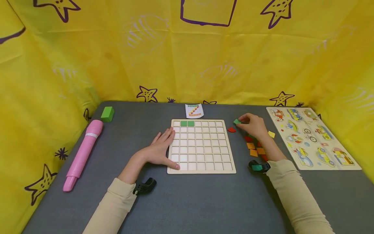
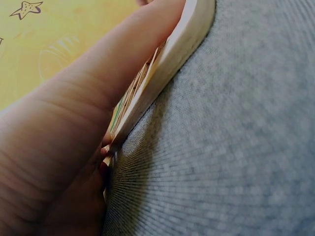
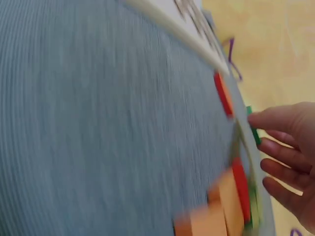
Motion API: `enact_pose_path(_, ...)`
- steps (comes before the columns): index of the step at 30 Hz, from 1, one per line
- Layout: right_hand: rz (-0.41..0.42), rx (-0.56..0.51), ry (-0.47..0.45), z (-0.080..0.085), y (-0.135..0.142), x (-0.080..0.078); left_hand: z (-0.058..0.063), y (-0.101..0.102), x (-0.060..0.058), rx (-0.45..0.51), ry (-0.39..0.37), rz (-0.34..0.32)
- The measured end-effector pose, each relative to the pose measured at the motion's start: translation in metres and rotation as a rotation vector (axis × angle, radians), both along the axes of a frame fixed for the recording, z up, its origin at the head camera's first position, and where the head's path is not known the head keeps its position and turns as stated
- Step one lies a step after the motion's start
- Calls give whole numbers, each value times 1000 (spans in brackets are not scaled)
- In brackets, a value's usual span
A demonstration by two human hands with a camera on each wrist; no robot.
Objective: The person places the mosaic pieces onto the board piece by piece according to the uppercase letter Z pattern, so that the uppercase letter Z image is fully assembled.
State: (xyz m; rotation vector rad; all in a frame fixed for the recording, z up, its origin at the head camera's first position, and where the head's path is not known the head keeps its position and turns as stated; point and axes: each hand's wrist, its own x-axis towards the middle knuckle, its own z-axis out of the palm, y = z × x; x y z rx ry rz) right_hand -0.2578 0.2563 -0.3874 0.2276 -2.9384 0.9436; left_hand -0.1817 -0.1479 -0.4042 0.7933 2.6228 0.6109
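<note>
A wooden grid board point(image 1: 201, 171) lies flat in the middle of the table, with two green square tiles point(image 1: 187, 123) in its top row. My left hand point(image 1: 159, 148) rests on the board's left edge, fingers spread and the thumb over the lower left corner. To the right of the board, my right hand point(image 1: 253, 125) pinches a green tile point(image 1: 237, 122) between thumb and fingers; the right wrist view shows this green tile point(image 3: 255, 129) at the fingertips. A red piece point(image 1: 231, 129) lies just below it. Orange tiles point(image 1: 253, 152), red ones and a yellow tile point(image 1: 271, 134) lie around the right forearm, which partly hides them.
Behind the board lies a small pattern card point(image 1: 194, 111). A pink microphone-shaped object point(image 1: 83, 152) and a green block point(image 1: 107, 114) are at the left. On the right is a picture puzzle board point(image 1: 314, 138). Yellow cloth point(image 1: 187, 58) surrounds the table.
</note>
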Motion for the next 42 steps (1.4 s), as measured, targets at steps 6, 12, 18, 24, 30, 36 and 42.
enact_pose_path(6, 39, -109, -37, 3, -42, -5, 1, 1, 0, -3, -6, 5)
enact_pose_path(12, 188, -162, -47, 3, -90, -7, 1, 2, 1, 8, 6, 2)
enact_pose_path(18, 331, -102, 17, 0, -122, -10, 0, 2, 0, 5, 8, 4)
enact_pose_path(24, 355, -45, 52, -5, -128, -12, 0, 4, 0, -1, 5, 4)
enact_pose_path(30, 409, -56, 37, -4, -122, -7, 0, 2, 0, -8, 3, 5)
enact_pose_path(36, 310, -190, -18, -3, -105, 3, 1, 2, 0, -1, -3, 3)
enact_pose_path(42, 200, -125, 6, 0, -68, 12, 1, 2, 0, 0, -8, 8)
